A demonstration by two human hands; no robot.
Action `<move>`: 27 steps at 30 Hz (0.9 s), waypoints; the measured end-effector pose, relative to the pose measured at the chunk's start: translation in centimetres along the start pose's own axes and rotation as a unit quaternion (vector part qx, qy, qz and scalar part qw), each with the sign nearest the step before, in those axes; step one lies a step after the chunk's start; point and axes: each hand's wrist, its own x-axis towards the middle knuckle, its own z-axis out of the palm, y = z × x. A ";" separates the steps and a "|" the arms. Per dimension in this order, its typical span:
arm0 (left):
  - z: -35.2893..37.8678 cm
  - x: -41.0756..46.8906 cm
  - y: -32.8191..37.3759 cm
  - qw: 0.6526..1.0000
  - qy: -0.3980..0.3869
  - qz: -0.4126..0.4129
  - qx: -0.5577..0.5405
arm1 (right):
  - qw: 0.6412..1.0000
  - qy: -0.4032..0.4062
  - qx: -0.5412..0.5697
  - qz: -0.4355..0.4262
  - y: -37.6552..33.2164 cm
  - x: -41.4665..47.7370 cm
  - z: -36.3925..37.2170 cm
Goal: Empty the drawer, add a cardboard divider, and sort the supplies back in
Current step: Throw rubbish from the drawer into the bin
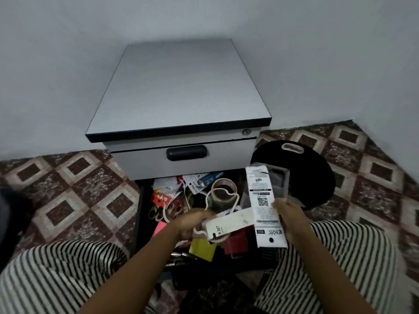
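The lower drawer (pixel 138 211) of a grey cabinet (pixel 179 91) is pulled out between my knees, full of mixed supplies. My right hand (pixel 289 217) grips a long white package with a QR code (pixel 263 200), holding it upright over the drawer's right side. My left hand (pixel 192 224) holds a white card pack marked "SET" (pixel 229 225) with a white cord (pixel 221 194) tangled round it, above the drawer's middle. A tape roll (pixel 224 193), a red pack (pixel 162 198), scissors (pixel 174 206), a pink block (pixel 159 227), a yellow pad (pixel 201 249) and a red box (pixel 237 243) lie in the drawer.
A round black cushion with a white handle (pixel 294 173) lies on the patterned floor tiles (pixel 74 189) right of the cabinet. The upper drawer with its dark handle (pixel 186 152) is closed. My striped trouser legs (pixel 56 279) flank the drawer. Grey walls close the corner behind.
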 end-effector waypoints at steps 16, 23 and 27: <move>13.0 8.8 9.8 0.986 -0.012 0.005 -0.167 | 0.978 0.103 0.119 0.138 -6.5 7.5 -9.6; 12.5 9.8 10.2 0.995 0.021 0.006 -0.095 | 0.976 0.111 0.085 0.166 -4.2 10.8 -9.6; 11.8 9.6 9.4 0.998 0.035 0.006 -0.058 | 0.978 0.144 0.060 0.140 -3.6 10.2 -8.4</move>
